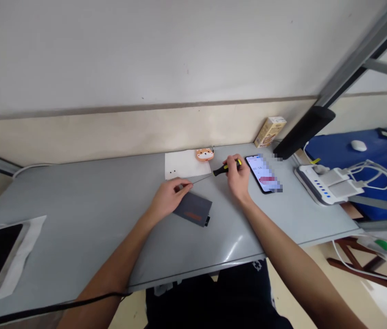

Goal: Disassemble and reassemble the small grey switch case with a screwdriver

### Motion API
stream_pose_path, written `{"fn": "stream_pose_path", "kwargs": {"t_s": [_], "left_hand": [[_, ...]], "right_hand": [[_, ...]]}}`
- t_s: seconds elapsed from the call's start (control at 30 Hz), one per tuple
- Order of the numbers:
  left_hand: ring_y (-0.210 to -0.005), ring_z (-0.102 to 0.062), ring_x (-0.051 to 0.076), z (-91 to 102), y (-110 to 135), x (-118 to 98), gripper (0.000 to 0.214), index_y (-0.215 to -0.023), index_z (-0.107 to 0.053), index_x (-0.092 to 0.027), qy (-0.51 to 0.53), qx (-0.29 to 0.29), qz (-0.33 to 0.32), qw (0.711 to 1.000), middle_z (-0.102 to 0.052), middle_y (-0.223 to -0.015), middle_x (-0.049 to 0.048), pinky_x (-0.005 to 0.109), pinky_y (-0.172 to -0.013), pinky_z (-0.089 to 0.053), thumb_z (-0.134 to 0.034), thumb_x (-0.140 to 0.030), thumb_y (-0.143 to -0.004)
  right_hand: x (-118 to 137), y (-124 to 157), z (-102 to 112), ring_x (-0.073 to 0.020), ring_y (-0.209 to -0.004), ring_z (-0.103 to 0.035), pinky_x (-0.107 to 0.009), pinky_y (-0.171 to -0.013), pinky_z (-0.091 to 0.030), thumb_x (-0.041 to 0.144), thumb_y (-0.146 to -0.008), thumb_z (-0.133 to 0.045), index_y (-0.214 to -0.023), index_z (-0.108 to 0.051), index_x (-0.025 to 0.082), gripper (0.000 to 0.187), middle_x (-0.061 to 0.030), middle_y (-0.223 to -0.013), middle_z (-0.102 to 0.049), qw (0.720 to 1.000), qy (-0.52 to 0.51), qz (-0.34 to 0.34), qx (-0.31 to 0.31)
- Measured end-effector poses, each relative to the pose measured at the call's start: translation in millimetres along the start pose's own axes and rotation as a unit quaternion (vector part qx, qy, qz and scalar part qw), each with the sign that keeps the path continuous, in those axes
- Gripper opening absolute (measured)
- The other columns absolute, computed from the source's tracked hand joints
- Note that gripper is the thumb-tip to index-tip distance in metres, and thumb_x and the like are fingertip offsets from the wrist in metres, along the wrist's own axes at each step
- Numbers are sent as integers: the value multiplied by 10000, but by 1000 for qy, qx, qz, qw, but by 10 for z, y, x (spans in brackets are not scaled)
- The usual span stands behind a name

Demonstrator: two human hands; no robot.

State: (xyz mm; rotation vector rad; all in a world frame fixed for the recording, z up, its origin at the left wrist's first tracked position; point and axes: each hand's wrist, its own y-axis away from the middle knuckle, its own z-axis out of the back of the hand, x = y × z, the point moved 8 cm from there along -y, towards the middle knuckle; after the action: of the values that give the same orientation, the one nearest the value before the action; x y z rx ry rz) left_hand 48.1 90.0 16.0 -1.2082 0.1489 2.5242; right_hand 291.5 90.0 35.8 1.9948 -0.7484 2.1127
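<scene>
Watching remotely, I see the right hand (237, 177) curled round the handle of a screwdriver (221, 170), whose long shaft slants leftward to the left hand (168, 196), thumb and fingertips pinching its far end, the dark box (193, 209) just below right.

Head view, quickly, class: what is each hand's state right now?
Left hand: closed, fingers pinched at the shaft end of the screwdriver; exactly what they grip cannot be told.
Right hand: closed, holding the screwdriver by its handle.
</scene>
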Motion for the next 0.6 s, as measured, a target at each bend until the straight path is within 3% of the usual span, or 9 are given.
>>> {"fn": "stream_pose_path", "kwargs": {"t_s": [0.1,0.17,0.23,0.43,0.53,0.6], "left_hand": [[-800,-629,180,275,-65,86,313,-1041,-766,-250,-69,-73,-2,995,-744,-1018,39,311,-756,-509,-582,-495,-975],[-899,-633,205,472,-107,154,288,-1044,-771,-251,-124,-143,4,982,-726,-1049,54,334,-830,-512,-589,-465,-977],[-1035,-625,244,558,-154,211,268,-1031,-779,-250,-168,-177,6,970,-703,-1049,70,366,-912,-510,-602,-442,-975],[-1144,-609,271,470,-201,294,251,-1093,-786,-283,-218,-144,-9,965,-666,-1141,79,398,-1004,-500,-602,-405,-976],[-1159,-602,267,577,-118,230,281,-1132,-773,-269,-188,-141,-27,972,-673,-1160,82,409,-1040,-482,-574,-403,-986],[-1117,-613,245,613,-50,151,317,-1195,-747,-269,-131,-94,-39,986,-681,-1203,71,394,-1016,-496,-580,-436,-983]], "right_hand": [[-23,-58,109,-123,-613,-470,-253,-578,-402,541,-940,-566,-764,-587,210,376,27,-686,-529,999,-16,1,-43],[-54,-90,155,-122,-610,-468,-254,-569,-397,548,-933,-577,-765,-585,207,381,22,-699,-541,997,-33,-4,-64],[-80,-106,175,-122,-604,-470,-256,-561,-395,549,-924,-589,-764,-587,204,380,18,-705,-554,996,-40,-11,-77],[-58,-106,192,-126,-603,-478,-261,-566,-400,530,-929,-589,-763,-587,208,362,17,-696,-556,996,-32,2,-82],[-47,-126,251,-125,-613,-481,-260,-570,-407,533,-929,-589,-759,-582,207,367,9,-720,-557,994,-38,15,-97],[-54,-143,305,-122,-616,-473,-256,-568,-401,526,-924,-593,-758,-583,206,361,7,-734,-558,993,-41,20,-113]]}}
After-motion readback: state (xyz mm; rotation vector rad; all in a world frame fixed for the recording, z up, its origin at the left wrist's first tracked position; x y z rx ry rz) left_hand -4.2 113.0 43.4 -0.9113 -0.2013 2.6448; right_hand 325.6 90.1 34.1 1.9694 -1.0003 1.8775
